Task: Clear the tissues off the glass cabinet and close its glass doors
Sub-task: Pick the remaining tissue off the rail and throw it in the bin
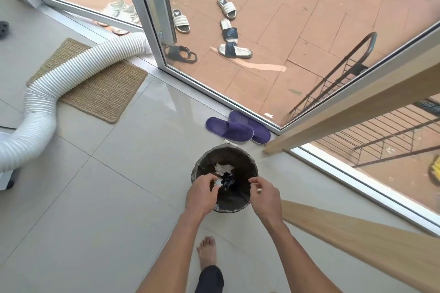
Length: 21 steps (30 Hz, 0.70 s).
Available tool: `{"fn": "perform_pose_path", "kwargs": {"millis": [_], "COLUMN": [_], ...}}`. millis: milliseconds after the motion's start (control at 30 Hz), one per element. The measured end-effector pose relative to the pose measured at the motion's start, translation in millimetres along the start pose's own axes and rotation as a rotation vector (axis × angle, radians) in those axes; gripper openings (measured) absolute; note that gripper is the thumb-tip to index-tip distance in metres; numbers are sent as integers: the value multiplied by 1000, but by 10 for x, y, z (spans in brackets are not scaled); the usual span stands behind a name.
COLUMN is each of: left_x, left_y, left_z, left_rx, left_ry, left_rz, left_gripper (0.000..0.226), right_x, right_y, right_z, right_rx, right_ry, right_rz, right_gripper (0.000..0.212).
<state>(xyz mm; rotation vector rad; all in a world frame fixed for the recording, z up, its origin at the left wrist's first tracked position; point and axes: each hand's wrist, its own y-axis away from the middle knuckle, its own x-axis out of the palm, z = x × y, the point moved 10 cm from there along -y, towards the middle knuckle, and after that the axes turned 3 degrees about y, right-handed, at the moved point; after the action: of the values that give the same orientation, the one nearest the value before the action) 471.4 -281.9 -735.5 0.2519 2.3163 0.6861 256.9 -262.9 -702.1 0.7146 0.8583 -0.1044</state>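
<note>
pale glossy floor tiles (pixel 100 197) are filling the near scene, with a white ribbed hose (pixel 71 71) lying across a woven mat (pixel 104 93) at far left. purple slippers (pixel 235 129) are sitting just beyond a dark lined waste bin (pixel 245 206), which is standing near the wooden table leg (pixel 333 112) at right. crumpled tissue (pixel 223 168) is lying inside the bin. left hand (pixel 202 194) is hovering over the near left rim, fingertips pinching a small white tissue (pixel 217 182) above the opening. right hand (pixel 264 194) is hovering over the right rim, fingers loosely curled, holding nothing visible.
</note>
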Motion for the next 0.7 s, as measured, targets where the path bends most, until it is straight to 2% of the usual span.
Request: {"fn": "perform_pose_path", "kwargs": {"millis": [267, 433, 600, 700], "left_x": [-466, -626, -625, -802], "left_y": [948, 1975, 3072, 3592], "left_z": [-493, -959, -1514, -1928], "left_rx": [52, 140, 341, 430], "left_ry": [-110, -122, -200, -165], "left_rz": [-104, -219, -346, -494], "left_gripper": [31, 35, 55, 50], "right_x": [-622, -1140, -1948, -2646], "right_y": [757, 1586, 2671, 3298], "right_z": [180, 236, 153, 36], "right_rx": [-101, -266, -470, -627], "right_ry": [-41, -56, -57, -121], "right_rz": [-8, 18, -98, -244], "right_gripper": [40, 45, 48, 38]}}
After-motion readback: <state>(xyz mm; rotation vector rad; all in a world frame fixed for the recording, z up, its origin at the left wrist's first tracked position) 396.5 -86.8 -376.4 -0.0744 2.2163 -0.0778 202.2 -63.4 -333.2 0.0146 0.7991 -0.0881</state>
